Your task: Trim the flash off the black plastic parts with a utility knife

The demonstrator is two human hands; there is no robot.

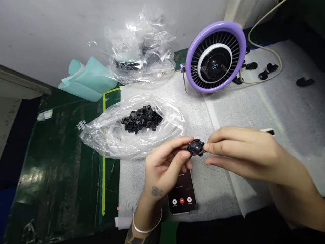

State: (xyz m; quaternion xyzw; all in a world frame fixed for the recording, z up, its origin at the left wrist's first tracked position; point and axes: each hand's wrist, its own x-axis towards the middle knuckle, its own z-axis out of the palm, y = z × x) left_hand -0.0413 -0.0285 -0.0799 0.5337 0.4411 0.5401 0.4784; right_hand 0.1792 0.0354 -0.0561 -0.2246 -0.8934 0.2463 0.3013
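Note:
Both hands meet over the white foam mat (220,189) around one small round black plastic part (195,148). My left hand (165,166) pinches its left edge between thumb and fingers. My right hand (241,152) grips its right edge with the fingertips, and a thin dark tool tip (269,131) sticks out behind it. A clear plastic bag (111,139) holding several like black parts (141,119) lies just left of the hands.
A phone (182,196) with a call screen lies below the hands. A purple desk fan (215,56) with its cable stands at the back. A second clear bag (142,51), teal cloths (88,79), and loose black parts (304,81) sit farther back.

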